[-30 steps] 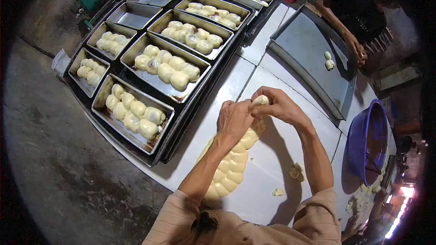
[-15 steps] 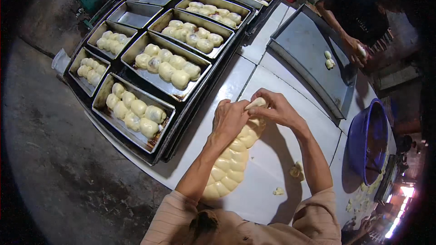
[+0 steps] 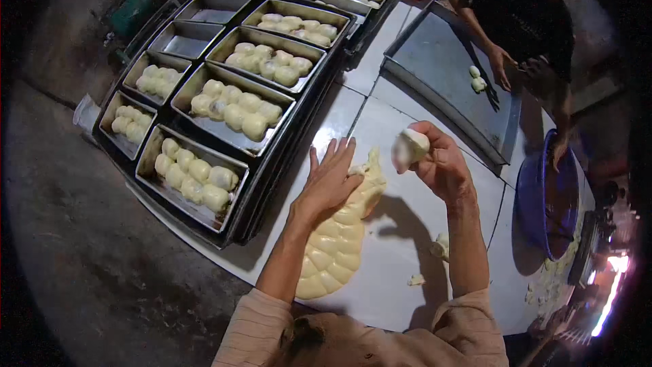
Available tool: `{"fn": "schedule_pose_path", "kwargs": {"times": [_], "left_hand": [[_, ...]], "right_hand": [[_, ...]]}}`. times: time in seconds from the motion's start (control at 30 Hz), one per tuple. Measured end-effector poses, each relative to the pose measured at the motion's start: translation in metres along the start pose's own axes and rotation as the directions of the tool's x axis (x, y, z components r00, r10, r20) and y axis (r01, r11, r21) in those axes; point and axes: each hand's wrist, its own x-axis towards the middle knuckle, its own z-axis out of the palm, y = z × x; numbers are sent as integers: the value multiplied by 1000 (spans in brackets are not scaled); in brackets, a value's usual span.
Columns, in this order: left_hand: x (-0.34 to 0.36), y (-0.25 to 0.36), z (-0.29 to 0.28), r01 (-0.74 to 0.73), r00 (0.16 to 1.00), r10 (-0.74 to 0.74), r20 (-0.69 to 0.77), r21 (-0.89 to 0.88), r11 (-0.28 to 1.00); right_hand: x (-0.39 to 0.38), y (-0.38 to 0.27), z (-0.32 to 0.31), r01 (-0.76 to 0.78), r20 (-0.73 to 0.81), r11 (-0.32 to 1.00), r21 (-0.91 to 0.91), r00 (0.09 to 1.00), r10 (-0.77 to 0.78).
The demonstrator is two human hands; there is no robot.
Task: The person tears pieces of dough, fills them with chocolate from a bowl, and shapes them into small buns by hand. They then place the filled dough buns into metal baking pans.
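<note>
A pale sheet of scored dough (image 3: pixel 329 261) lies on the white tiled table (image 3: pixel 407 251). My left hand (image 3: pixel 327 183) is open, fingers spread, resting against the upper part of this sheet, where a torn end sticks up past my thumb. To its right, my right hand (image 3: pixel 441 166) is raised with a dough piece (image 3: pixel 412 147) gripped between thumb and fingers. Small dough scraps (image 3: pixel 415 280) lie near my right forearm.
Metal pans (image 3: pixel 175 196) holding several dough balls fill the left, beside empty pans (image 3: pixel 182 45). A large tray (image 3: pixel 441 61) with small dough pieces sits upper right. A co-worker (image 3: pixel 516 20) leans there, one hand reaching into a purple bowl (image 3: pixel 530 211). Scraps lie below the bowl.
My right hand has pulled a piece away from the dough, rightward and up; my left hand's fingers have spread. The co-worker's hands have shifted, one now reaching down to the bowl.
</note>
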Motion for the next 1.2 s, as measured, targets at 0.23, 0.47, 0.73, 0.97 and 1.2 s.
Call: {"fn": "schedule_pose_path", "kwargs": {"times": [0.23,0.47,0.73,0.97,1.2], "left_hand": [[0,70,-51,-46,997,74,27,-559,828],[3,107,-13,94,995,-57,78,-657,748],[16,163,53,-174,982,175,-74,-719,673],[9,233,150,-508,856,267,-442,-812,287],[5,274,178,-40,906,412,98,-949,313]], "right_hand": [[-31,12,3,-189,-295,971,-149,945,139],[-72,2,2,-361,-537,617,-699,835,-119],[-139,-3,-22,56,-614,890,-452,704,-356],[-194,-27,-13,349,-595,931,102,772,-224],[-264,-70,-82,402,-703,913,-61,632,-326]]}}
